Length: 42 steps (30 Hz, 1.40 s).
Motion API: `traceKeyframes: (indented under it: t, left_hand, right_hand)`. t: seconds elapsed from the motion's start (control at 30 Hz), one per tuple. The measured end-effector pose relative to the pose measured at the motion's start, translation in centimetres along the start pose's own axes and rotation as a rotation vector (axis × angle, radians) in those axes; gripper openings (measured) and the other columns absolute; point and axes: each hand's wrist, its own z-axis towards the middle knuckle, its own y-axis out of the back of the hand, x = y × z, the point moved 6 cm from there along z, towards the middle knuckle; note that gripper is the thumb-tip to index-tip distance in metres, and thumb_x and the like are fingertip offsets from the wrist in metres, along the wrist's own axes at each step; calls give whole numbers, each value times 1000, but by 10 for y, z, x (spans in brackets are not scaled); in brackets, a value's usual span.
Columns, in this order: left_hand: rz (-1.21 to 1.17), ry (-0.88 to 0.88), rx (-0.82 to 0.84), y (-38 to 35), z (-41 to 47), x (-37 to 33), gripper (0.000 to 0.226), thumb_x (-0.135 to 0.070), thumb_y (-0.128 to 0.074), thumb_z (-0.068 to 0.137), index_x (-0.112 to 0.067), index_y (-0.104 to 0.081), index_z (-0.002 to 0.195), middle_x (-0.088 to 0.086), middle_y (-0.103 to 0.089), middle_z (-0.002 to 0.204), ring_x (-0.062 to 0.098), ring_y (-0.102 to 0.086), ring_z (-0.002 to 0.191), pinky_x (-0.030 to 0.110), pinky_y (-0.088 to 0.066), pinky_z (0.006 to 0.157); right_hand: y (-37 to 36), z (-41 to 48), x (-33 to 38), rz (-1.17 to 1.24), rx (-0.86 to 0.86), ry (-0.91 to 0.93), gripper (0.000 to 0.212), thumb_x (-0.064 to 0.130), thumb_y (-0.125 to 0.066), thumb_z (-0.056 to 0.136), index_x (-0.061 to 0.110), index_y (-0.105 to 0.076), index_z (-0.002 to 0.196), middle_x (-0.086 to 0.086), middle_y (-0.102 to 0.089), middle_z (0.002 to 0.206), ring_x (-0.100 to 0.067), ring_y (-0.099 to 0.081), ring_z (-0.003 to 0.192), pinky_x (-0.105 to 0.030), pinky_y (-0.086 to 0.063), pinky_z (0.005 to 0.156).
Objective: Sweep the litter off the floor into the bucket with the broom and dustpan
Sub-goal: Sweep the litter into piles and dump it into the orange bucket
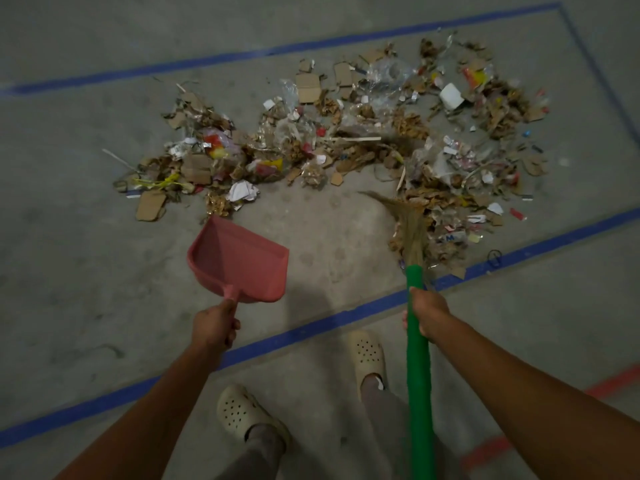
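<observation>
A wide spread of litter (pixel 346 133), cardboard scraps, plastic wrappers and paper, covers the grey floor inside a blue tape rectangle. My left hand (pixel 214 325) grips the handle of a pink dustpan (pixel 239 259), held just in front of the litter's near left edge, mouth toward it. My right hand (pixel 427 313) grips the green handle of a grass broom (pixel 417 341). The broom's straw bristles (pixel 407 220) lie on the floor against the right-hand part of the litter. No bucket is in view.
Blue tape lines (pixel 311 329) frame the littered area, and red tape (pixel 485 450) runs at the lower right. My two feet in pale perforated clogs (pixel 242 412) stand just outside the near blue line. Bare concrete lies between the dustpan and broom.
</observation>
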Motion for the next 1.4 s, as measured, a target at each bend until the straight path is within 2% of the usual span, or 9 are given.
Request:
traceKeyframes:
  t: [0.13,0.23,0.53,0.73,0.93,1.17,1.27,1.33,1.4]
  left_hand:
    - [-92,14,6,28,-48,-27,36,-37,-56,100,-4,-59,84,10,-53,65,14,-36,39,16,-24,33]
    - [-173,11,30,58,-76,-40,32,-38,-59,98,-11,-58,81,8,-51,65,13,-35,41,17,-23,34]
    - [-231,-29,-100,171,-66,-37,42,-43,-63,95,-7,-59,74,10,-55,63,14,-37,40,22,-24,37]
    - [-174,11,-168,212,-19,-45,42,-41,-60,97,-4,-61,78,11,-55,65,15,-37,42,22,-25,37]
    - [-128,62,-207,234,30,-65,40,-38,-57,99,-4,-59,79,11,-56,65,17,-38,45,23,-26,36]
    - [-110,84,-218,259,109,-94,44,-42,-59,98,-5,-59,75,11,-56,63,15,-37,43,23,-25,39]
    - [-111,81,-229,268,142,-95,38,-34,-57,99,-6,-57,73,11,-55,63,14,-37,39,21,-25,35]
    - [-104,70,-226,274,165,-91,38,-33,-57,99,-7,-57,71,12,-55,62,13,-37,37,20,-25,35]
    - [-71,61,-225,278,189,-86,42,-38,-58,98,-6,-57,71,13,-55,63,13,-37,38,22,-25,38]
  right_hand:
    - [21,-77,15,7,115,35,30,28,-56,102,0,-56,90,-19,-57,69,-25,-52,52,-30,-45,45]
    - [16,-136,15,6,193,73,33,29,-57,102,0,-55,87,-18,-57,69,-25,-52,52,-31,-45,48]
    - [-90,-244,20,25,349,212,34,31,-61,100,-2,-61,90,-15,-56,58,-23,-51,42,-26,-45,40]
    - [-167,-255,38,-95,414,333,28,31,-60,101,6,-64,88,-12,-59,60,-21,-52,43,-27,-45,43]
    - [-231,-236,64,-251,434,369,39,39,-63,97,1,-68,87,-15,-64,59,-26,-58,46,-32,-48,47]
    - [-310,-219,101,-497,428,495,35,40,-60,98,13,-62,75,-5,-65,58,-14,-59,40,-25,-48,40]
    - [-363,-209,110,-576,460,548,30,44,-59,97,17,-66,87,-2,-68,65,-17,-63,49,-29,-54,50]
    - [-404,-200,109,-657,470,593,34,49,-58,96,17,-67,98,-7,-71,79,-26,-69,67,-37,-58,64]
    - [-447,-189,104,-749,471,635,39,51,-56,97,15,-67,109,-10,-72,96,-31,-69,87,-34,-54,71]
